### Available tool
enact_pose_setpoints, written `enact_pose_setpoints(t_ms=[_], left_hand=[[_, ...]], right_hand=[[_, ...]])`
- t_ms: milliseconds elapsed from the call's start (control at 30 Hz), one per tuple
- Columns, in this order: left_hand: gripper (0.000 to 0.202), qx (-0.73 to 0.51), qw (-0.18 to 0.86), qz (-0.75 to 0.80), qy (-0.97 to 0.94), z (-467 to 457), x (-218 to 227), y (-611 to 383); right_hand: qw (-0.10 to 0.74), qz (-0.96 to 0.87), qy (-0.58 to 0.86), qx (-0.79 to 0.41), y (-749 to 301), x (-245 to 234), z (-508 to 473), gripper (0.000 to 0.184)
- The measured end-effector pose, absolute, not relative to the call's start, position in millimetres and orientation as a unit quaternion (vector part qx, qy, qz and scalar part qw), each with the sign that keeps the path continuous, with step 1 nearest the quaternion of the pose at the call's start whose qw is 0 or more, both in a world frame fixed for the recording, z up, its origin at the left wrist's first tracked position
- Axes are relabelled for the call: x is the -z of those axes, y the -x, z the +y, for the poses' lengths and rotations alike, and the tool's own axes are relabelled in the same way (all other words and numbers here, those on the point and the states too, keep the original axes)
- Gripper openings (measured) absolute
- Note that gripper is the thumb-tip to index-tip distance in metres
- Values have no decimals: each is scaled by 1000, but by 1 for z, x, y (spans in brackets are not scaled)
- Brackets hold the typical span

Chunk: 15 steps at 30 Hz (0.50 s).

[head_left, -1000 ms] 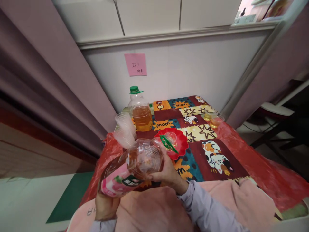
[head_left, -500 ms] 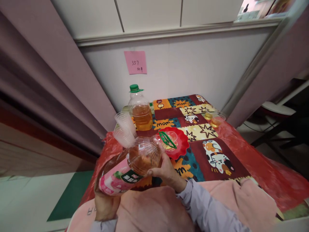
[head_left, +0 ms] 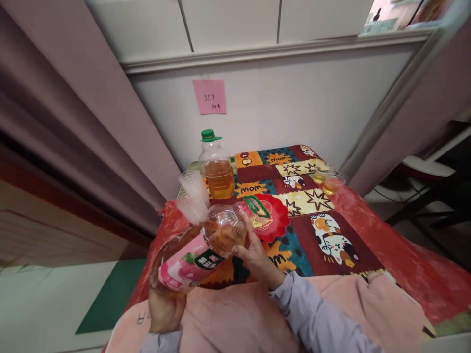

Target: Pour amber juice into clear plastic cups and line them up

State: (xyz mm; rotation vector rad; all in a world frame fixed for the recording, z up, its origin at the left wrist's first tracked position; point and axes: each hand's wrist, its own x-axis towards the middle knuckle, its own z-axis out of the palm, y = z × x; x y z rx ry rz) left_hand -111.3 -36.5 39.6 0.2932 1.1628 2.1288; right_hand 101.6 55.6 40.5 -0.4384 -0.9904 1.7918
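Right hand [head_left: 255, 257]: grasping the bottle [head_left: 198, 252] near its neck, lower centre.
Left hand [head_left: 166, 310]: cupped under the base, lower left.
Bottle: lower left of centre, tilted; clear ribbed plastic, amber liquid, pink label with a dark patch.
Dish [head_left: 282, 223]: red, wavy-rimmed, centre.
Cups [head_left: 194, 187]: clear, left of centre.

Tilted bottle [head_left: 196, 255] (pink-labelled) in bare fingers [head_left: 241, 252]

A red sheet [head_left: 379, 238] is covering the desk [head_left: 451, 321]. Patterned mats [head_left: 300, 240] are lying under the red dish [head_left: 282, 220], a pink cloth [head_left: 353, 299] in front of it, a jug [head_left: 220, 179] behind-left, part-filled cups [head_left: 334, 185] behind-right.
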Motion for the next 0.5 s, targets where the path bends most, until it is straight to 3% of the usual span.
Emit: enact_pose_setpoints(t_ms=[500], left_hand=[[52,-772,330,514,-179,-39,-43,104]], right_hand=[[500,-383,209,-748,-110,-47,54,132]])
